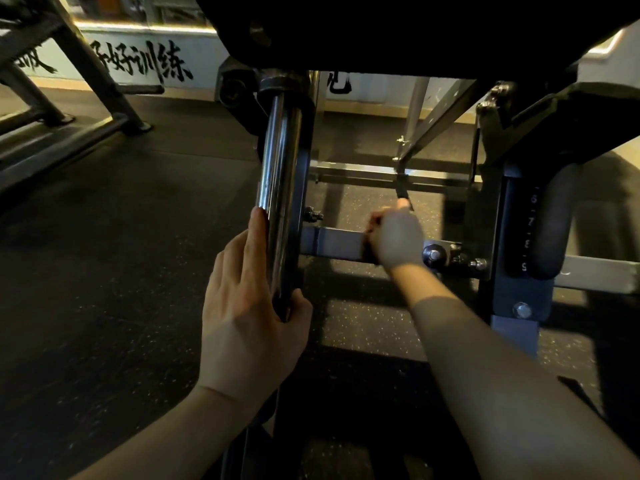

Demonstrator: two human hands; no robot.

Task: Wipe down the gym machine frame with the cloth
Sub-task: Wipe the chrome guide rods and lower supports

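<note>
Dim gym: left hand (pixel 249 306) grips chrome post (pixel 278 161), right hand (pixel 398 237) wads limp cloth (pixel 369 247) on rigid crossbar (pixel 332 242) (hold it bunched).

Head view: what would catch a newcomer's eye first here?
The shiny chrome tube stands upright at centre, and the left hand grips its lower end between thumb and fingers. Just right of it, low under the machine, the right hand presses a dark cloth onto the horizontal square crossbar. Black brush-painted characters on the pale wall at upper left also stand out.
</note>
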